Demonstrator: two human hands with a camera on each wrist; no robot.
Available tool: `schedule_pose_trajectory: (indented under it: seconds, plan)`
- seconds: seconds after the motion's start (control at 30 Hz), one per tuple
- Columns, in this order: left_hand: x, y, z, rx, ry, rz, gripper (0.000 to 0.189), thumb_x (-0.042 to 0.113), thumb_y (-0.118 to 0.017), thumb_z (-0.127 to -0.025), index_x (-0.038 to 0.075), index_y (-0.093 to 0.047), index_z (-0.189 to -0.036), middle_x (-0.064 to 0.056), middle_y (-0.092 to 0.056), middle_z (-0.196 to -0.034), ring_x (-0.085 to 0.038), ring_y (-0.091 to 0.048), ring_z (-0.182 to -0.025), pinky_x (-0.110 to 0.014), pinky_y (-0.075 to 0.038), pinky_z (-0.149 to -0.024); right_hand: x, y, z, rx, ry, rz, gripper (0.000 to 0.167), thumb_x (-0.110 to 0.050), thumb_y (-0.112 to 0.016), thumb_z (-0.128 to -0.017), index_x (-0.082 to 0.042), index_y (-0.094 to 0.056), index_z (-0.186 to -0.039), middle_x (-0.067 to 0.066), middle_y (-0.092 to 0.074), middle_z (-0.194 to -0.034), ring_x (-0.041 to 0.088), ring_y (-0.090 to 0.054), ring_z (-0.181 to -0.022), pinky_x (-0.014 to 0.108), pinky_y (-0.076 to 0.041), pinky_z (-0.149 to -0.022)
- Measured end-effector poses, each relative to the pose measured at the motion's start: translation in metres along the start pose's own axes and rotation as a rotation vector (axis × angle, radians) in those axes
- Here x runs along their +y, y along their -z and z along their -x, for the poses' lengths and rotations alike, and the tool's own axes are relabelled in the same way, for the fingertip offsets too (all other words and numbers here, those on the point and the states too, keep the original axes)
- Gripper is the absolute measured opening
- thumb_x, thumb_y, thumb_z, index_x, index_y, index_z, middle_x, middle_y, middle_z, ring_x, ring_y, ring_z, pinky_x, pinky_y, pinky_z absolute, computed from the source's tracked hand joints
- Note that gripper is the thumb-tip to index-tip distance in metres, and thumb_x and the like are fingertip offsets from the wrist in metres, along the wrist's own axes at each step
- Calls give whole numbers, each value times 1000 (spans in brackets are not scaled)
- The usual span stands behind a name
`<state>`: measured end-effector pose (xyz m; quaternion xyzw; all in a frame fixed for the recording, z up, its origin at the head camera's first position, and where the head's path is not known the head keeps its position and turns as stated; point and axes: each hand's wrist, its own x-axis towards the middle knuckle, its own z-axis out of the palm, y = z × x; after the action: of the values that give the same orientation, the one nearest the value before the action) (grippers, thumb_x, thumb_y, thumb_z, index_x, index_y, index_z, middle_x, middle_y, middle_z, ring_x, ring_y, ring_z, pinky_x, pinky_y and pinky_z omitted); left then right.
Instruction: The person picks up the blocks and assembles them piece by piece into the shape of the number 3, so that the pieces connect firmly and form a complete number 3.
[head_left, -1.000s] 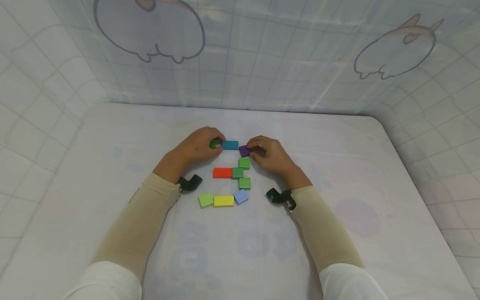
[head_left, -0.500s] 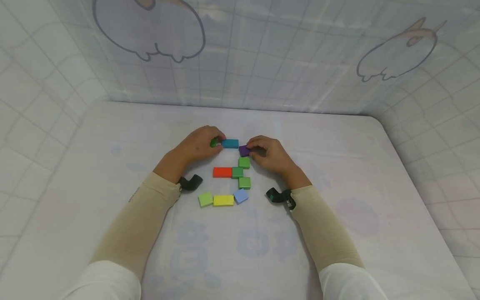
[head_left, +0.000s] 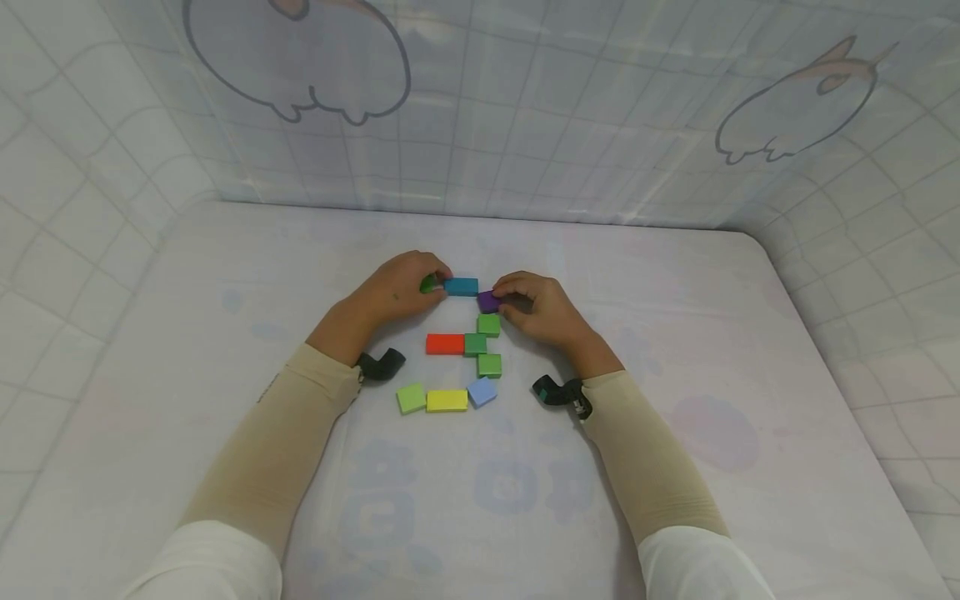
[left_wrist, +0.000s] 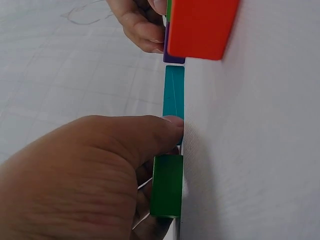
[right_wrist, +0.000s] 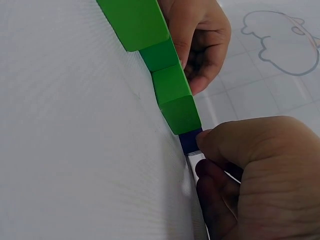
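Flat coloured blocks lie in a figure on the white table. My left hand [head_left: 405, 287] pinches the left end of a blue block [head_left: 461, 287], the thumb on its near side in the left wrist view. A green block [left_wrist: 167, 186] sits under that hand's palm, mostly hidden in the head view. My right hand [head_left: 543, 310] pinches a purple block [head_left: 488, 302] between thumb and fingers, just right of the blue one. Below the purple block stands a light green block [head_left: 488, 326], then a darker green block [head_left: 476, 345] beside a red block [head_left: 446, 344].
Another green block [head_left: 489, 366] lies lower. A lime block [head_left: 411, 398], a yellow block [head_left: 447, 401] and a tilted pale blue block [head_left: 482, 392] form the nearest row. Black wrist mounts [head_left: 381, 365] stick inward from both sleeves. A patterned curtain [head_left: 525, 108] rises behind the table [head_left: 637, 467].
The blue block has shifted very slightly away, with my left fingers still on it. My right hand and the purple block stay practically in place.
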<state>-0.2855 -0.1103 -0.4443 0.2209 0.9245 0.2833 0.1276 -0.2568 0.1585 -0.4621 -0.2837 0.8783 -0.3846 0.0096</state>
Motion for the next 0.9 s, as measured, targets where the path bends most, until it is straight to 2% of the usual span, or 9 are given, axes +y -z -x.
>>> schedule_pose_trajectory:
  seconds: [0.9]
  plan:
    - [3,0,3,9,13,-18,32,25,-68,-95,14,-66,-125,-2,-64,-116,-21,-54,-105,-41,-49,-100,0,-1,0,4,22,-28,20,-6,-69,-90,-7,-74,-109,3,-69,-118,16,-62,-114,33,-48,-104]
